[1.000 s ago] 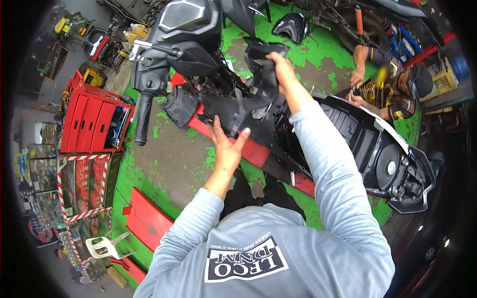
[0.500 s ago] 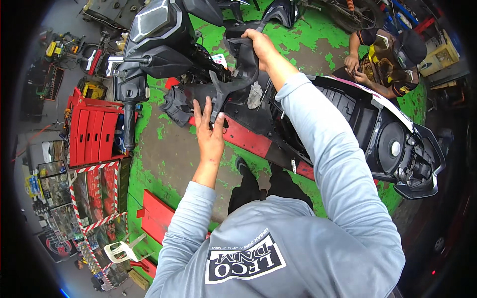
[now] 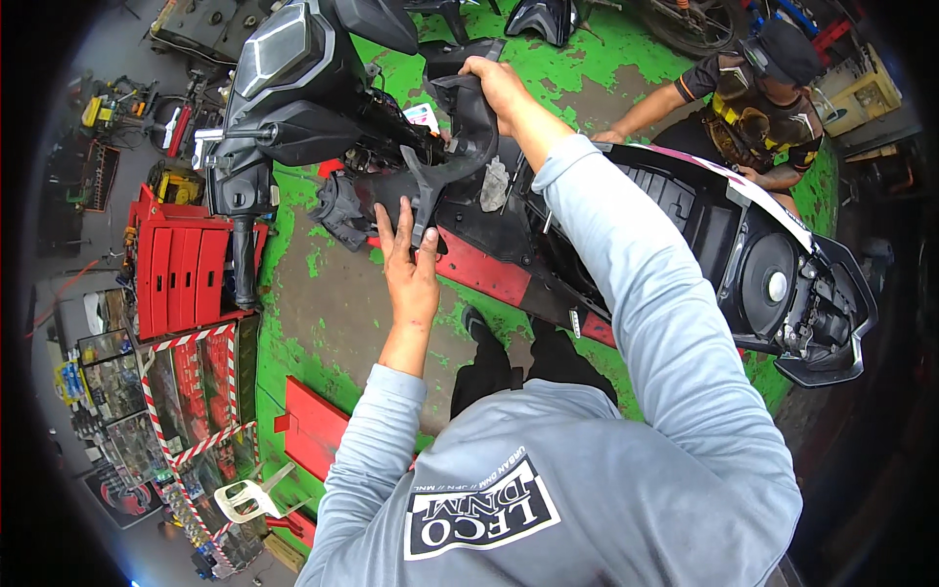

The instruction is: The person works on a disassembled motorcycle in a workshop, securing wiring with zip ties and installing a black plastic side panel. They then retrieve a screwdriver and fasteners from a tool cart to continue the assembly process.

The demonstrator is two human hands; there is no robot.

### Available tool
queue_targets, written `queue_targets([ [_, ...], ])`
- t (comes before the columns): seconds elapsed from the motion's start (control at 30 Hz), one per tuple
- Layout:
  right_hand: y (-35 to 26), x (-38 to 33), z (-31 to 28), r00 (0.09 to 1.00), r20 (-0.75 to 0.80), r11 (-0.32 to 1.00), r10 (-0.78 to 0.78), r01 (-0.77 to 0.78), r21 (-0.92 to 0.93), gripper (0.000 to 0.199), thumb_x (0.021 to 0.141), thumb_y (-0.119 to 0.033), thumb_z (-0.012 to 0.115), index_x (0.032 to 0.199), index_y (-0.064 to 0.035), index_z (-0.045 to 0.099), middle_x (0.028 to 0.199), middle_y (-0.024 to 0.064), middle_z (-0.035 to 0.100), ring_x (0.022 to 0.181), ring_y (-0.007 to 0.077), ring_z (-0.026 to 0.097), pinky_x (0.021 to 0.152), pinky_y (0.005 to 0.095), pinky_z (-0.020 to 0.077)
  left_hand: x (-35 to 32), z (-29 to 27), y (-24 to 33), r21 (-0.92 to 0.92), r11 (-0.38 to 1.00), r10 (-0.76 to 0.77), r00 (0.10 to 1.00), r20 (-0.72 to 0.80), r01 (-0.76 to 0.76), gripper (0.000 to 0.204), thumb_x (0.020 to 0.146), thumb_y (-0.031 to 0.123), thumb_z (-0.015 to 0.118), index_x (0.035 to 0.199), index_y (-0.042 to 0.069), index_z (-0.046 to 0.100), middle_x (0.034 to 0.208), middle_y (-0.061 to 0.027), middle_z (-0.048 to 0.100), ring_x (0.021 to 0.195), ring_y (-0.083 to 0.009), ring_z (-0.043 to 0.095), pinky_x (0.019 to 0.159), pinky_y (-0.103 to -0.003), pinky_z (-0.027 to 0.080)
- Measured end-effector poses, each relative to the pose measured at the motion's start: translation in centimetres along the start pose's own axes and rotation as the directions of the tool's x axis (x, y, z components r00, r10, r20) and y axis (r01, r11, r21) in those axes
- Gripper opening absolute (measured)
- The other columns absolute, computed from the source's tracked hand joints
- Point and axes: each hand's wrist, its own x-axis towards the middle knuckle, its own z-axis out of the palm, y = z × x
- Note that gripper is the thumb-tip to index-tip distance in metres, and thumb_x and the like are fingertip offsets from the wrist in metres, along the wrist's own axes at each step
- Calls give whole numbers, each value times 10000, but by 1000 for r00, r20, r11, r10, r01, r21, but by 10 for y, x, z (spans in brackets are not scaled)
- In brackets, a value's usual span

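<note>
A curved black plastic scooter panel (image 3: 477, 132) is held over the front footwell of a partly stripped scooter (image 3: 685, 215). My right hand (image 3: 497, 90) is closed around its far upper edge. Spread and mostly straight, the fingers of my left hand (image 3: 409, 279) rest against the panel's near lower end. Beside the panel, a crumpled grey rag (image 3: 494, 184) lies on the black floorboard. Part of the scooter's front, with bare wiring, shows behind the panel. How the panel's far side meets the scooter is hidden.
The handlebar grip (image 3: 245, 264) juts out at left, near a red tool cabinet (image 3: 181, 269). Beyond the scooter's open under-seat compartment crouches a co-worker (image 3: 763, 117). A red ramp plate (image 3: 313, 426) and white plastic chair (image 3: 245, 501) are at lower left.
The panel and my right hand have shifted slightly left and up in the picture. My left hand stays against the panel. The co-worker's hands have parted, one reaching toward the scooter.
</note>
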Motion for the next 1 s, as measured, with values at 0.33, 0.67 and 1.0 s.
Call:
queue_targets([
  [0.33, 3, 19, 2, 1000, 15, 991, -9, 11, -136, 247, 820, -225, 652, 899, 9, 670, 789, 113, 686, 633, 213, 648, 604, 377, 537, 4, 5, 0, 1, 1000, -14, 1000, -20, 14, 546, 1028, 323, 582, 1536, 163, 460, 1672, -227, 186, 1550, -348, 197, 1224, -443, 202],
  [0.67, 22, 49, 23, 977, 63, 901, -205, 214, -377, 520, 925, -382, 650, 1133, 95, 658, 1004, 145, 727, 830, 215, 692, 771, 346, 542, 27, -21, 6, 210, 972, -106, 994, 12, 101, 557, 1058, 452, 472, 1545, 184, 438, 1627, -275, 267, 1504, -404, 297, 1192, -430, 288],
  [1.0, 17, 29, 44, 870, -85, 681, -486, 316, -661, 946, 883, -679, 605, 1358, 126, 463, 1271, 396, 584, 1227, 502, 568, 1061, 479, 437, 119, -41, 39, 252, 929, -282, 959, 15, 269, 623, 1041, 538, 442, 1091, -31, 691, 1087, -301, 681, 1180, -450, 595, 1009, -418, 443],
])
